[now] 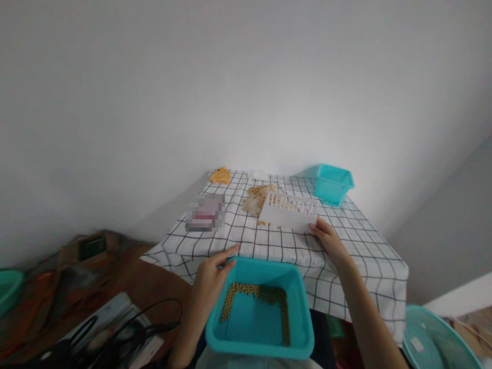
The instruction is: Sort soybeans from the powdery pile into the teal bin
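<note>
My left hand (pixel 213 272) is closed at the far-left corner of a teal plastic basin (pixel 261 349), its thumb over the rim and its index finger stretched along the far side. Small round yellowish and greenish beans (pixel 246 289) lie inside the basin, along its far, left and right sides. My right hand (pixel 326 234) grips the right end of a white plastic piece with a row of slots (pixel 288 218), tilted above the table. Just behind and left of this piece is a spread of pale yellow beans (pixel 261 192), partly hidden by it.
A checked cloth covers the table (pixel 369 256). A teal bin (pixel 333 183) stands at the back right, an orange cloth (pixel 220 176) at the back left. A blurred-out flat item (pixel 205 212) lies on the left. Cables and boxes (pixel 130 328) sit lower left; a round teal tub (pixel 434 335) lower right.
</note>
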`<action>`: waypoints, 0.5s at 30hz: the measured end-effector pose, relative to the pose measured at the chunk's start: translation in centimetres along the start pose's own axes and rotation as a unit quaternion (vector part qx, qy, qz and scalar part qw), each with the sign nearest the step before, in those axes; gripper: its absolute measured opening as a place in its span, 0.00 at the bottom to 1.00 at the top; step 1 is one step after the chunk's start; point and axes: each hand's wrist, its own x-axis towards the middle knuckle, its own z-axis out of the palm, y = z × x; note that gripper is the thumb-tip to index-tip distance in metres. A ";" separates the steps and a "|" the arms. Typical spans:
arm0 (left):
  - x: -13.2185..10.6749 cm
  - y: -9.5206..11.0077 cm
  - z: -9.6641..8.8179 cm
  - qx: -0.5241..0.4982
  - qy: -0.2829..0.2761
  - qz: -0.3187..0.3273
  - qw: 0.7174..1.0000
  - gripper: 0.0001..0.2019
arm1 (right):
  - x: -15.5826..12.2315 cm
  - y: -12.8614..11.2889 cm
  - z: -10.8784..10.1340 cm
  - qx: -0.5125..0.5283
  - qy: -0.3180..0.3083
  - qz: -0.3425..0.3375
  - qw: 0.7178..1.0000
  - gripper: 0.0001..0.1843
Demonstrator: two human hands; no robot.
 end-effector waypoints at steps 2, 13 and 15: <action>0.0 0.0 0.0 -0.002 0.000 0.001 1.000 0.22 | 0.0 -0.1 0.0 -0.002 -0.003 -0.005 1.000 0.19; -0.1 0.1 0.0 0.002 0.005 0.002 1.000 0.21 | -0.1 -0.2 0.1 -0.001 0.000 0.000 1.000 0.21; -0.1 0.1 0.1 0.008 0.006 0.010 1.000 0.21 | -0.1 -0.2 0.1 0.000 0.000 0.001 1.000 0.20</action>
